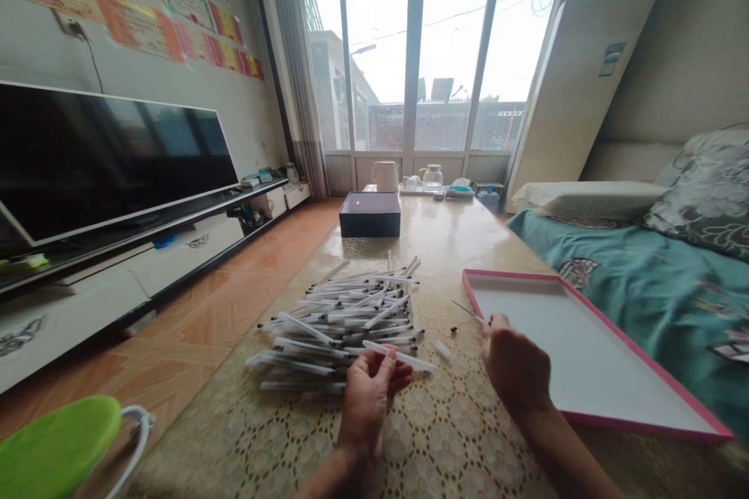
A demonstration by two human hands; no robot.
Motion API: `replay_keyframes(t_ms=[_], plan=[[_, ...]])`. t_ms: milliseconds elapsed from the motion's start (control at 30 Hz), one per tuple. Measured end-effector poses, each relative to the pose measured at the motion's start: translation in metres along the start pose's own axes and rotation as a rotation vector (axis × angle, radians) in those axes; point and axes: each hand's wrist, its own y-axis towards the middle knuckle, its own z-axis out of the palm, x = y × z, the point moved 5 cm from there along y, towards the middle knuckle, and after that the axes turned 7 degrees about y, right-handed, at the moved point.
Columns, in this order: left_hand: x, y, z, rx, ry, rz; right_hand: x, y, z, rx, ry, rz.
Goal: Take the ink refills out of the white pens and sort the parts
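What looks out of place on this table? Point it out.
A small black piece and a short pale piece lie loose on the table, between the pile of pens and the pink-edged tray. They look odd, lying apart from the pile.

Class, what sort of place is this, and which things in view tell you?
Probably a home living room: a large television on a low cabinet, award-like sheets on the wall, and a cushioned seat with a patterned pillow.
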Motion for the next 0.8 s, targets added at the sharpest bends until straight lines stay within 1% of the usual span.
replay_keyframes(t_ms=[100,167,200,267,333,367,433,467,567,633,700,767,800], plan=[[0.004,0.002,0.003,0.012,0.017,-0.004,-0.001,0.003,0.004,0.037,0.071,-0.035],[0.006,0.003,0.004,0.021,0.027,-0.003,0.003,0.0,0.003,0.071,0.14,-0.082],[0.006,0.003,0.004,0.025,0.032,0.0,0.007,-0.003,0.002,0.091,0.174,-0.12],[0.006,0.003,0.005,0.039,0.04,0.007,0.022,-0.014,0.001,0.165,0.292,-0.238],[0.006,0.003,0.006,0.059,0.047,0.012,0.039,-0.028,0.001,0.273,0.482,-0.364],[0.006,0.003,0.007,0.07,0.05,0.014,0.046,-0.035,0.002,0.32,0.575,-0.405],[0.007,0.003,0.008,0.089,0.059,0.016,0.053,-0.045,0.004,0.355,0.688,-0.425],[0.008,0.003,0.008,0.097,0.065,0.016,0.054,-0.048,0.005,0.349,0.692,-0.42],[0.006,0.002,0.006,0.097,0.09,0.015,0.048,-0.048,0.011,0.309,0.608,-0.399],[0.0,0.0,0.003,0.09,0.164,0.055,0.039,-0.041,0.013,0.238,0.466,-0.344],[-0.013,-0.005,0.0,0.114,0.331,0.17,0.027,-0.031,0.011,0.123,0.264,-0.254],[-0.026,-0.013,-0.001,0.177,0.568,0.331,0.017,-0.023,0.009,0.028,0.09,-0.182],[-0.031,-0.017,-0.001,0.214,0.692,0.411,0.014,-0.02,0.008,0.001,0.038,-0.159]])
